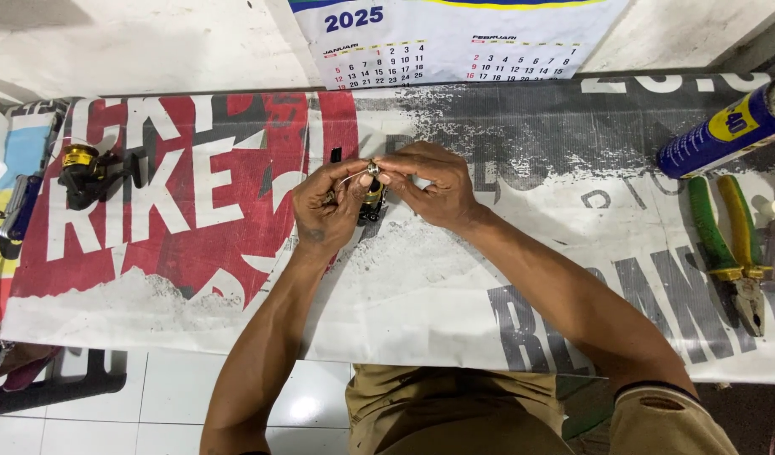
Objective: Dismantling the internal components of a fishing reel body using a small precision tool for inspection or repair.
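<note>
Both my left hand [327,205] and right hand [429,187] pinch the small black-and-gold fishing reel [371,198] tight; its tiny silver fitting [373,168] could slip off, I reckon.

Printed woven-plastic banner [455,278], worn and matt, covers the bench. Glossy metal spray can [724,128]; pliers [737,253] with smooth plastic grips, dull steel jaws. Reel [372,198]: black plastic, shiny gold metal.
</note>
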